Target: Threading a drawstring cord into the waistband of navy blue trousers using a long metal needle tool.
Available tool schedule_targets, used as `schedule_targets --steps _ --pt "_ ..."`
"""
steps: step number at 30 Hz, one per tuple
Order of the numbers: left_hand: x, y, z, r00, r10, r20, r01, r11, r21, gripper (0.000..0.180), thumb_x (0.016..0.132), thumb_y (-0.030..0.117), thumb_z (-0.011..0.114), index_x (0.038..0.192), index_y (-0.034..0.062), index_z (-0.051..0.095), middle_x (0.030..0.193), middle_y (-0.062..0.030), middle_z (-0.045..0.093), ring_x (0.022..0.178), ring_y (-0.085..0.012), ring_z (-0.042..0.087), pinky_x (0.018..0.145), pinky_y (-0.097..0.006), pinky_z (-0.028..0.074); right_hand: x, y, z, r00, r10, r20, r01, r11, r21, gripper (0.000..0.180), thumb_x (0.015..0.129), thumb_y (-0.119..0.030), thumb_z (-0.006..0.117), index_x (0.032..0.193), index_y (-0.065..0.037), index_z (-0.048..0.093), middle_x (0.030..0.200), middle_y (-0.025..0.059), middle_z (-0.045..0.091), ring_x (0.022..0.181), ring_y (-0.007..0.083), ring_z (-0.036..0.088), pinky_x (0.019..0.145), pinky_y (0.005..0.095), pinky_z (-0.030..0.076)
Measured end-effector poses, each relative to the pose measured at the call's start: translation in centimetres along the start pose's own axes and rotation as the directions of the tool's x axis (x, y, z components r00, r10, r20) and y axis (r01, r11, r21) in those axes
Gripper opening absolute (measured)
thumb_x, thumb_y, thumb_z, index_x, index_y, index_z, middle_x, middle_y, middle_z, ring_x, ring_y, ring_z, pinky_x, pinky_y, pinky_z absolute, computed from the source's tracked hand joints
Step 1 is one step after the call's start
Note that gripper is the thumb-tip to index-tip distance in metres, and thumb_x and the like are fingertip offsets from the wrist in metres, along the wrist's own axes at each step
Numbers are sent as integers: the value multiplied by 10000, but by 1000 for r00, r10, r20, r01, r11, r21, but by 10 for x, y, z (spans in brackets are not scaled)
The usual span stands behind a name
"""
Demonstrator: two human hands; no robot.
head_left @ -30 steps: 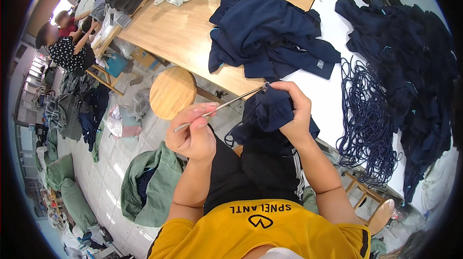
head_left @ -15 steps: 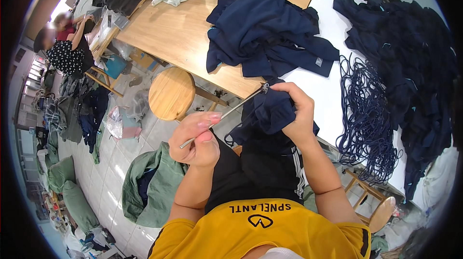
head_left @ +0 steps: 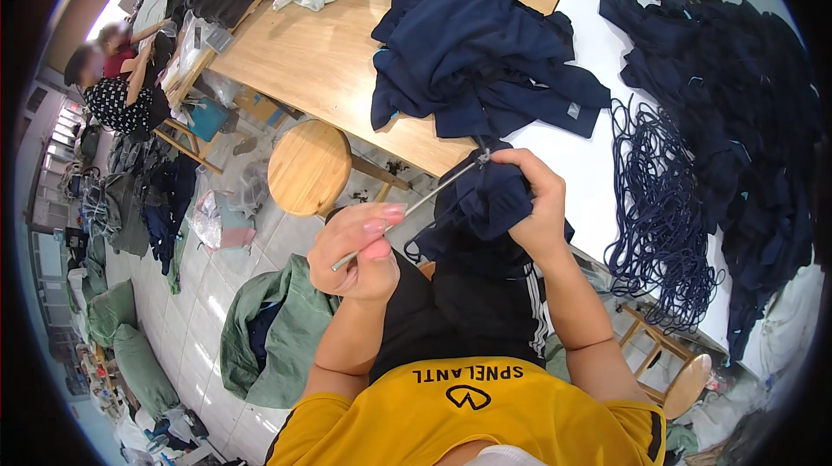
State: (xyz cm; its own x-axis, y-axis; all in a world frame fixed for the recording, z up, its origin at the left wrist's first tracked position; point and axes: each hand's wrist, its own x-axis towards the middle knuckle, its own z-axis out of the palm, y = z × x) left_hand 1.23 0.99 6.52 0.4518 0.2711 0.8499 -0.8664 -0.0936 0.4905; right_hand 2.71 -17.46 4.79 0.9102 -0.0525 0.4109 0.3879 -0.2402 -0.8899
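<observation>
My left hand (head_left: 354,249) pinches a thin metal rod (head_left: 430,196) between thumb and fingers. The rod slants up and to the right, and its far tip meets a small greyish tuft (head_left: 483,157) at the edge of a navy blue garment (head_left: 485,206). My right hand (head_left: 539,202) grips that garment, with thumb and forefinger close to the rod's tip. Part of the garment hangs over my lap below the table edge, and a dark cord loop (head_left: 414,251) dangles at its left side. Whether the tip has entered the fabric is too small to tell.
A folded navy garment (head_left: 477,50) lies on the wooden table (head_left: 303,50). To its right, a heap of navy cords (head_left: 654,215) and piled dark garments (head_left: 728,119) cover much of a white tabletop. A round stool (head_left: 309,169) and green sack (head_left: 273,327) stand left. Two people sit far left.
My left hand and the rod have shifted slightly up and to the right. My right hand stays nearly in place. At far left, a person's arms have moved.
</observation>
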Motion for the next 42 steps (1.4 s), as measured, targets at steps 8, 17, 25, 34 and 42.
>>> schedule_targets --steps 8,17,25,34,42 --pt "11 3 6 971 48 232 -90 981 173 157 790 87 695 871 -2 594 753 -149 665 681 -277 668 623 -311 537 -3 6 -1 988 -130 87 114 980 165 169 767 -60 628 918 15 612 861 107 638 788 194 626 733 257 471" --pt "-21 6 33 478 -659 581 507 747 430 501 696 296 771 1027 68 472 826 -80 519 706 -219 567 638 -323 461 11 -3 -4 984 -114 -138 106 992 -61 357 740 -20 601 1092 -6 548 1065 66 577 848 98 531 747 233 427" --pt "-22 -13 -1 481 -811 333 804 560 202 290 818 41 601 1090 -58 577 1040 -80 638 982 -139 580 849 -278 452 16 -14 -18 949 -304 -86 255 897 -361 553 575 39 664 1108 -81 576 1075 107 571 929 288 584 786 323 442" --pt "25 3 -105 704 -687 -181 662 727 -181 295 921 199 505 1120 -17 539 1060 -131 620 917 -223 637 794 -320 529 -8 47 -74 909 295 293 15 679 -734 838 535 26 708 1317 -104 437 1191 147 540 1088 361 518 925 363 431" --pt "-39 40 -21 444 -885 137 886 411 -216 410 956 211 483 1301 -1 421 1256 -125 517 1137 -239 518 1004 -373 401 -7 23 7 476 239 846 -162 970 -183 935 704 -243 757 1432 -91 191 1078 230 610 919 341 628 807 390 484"
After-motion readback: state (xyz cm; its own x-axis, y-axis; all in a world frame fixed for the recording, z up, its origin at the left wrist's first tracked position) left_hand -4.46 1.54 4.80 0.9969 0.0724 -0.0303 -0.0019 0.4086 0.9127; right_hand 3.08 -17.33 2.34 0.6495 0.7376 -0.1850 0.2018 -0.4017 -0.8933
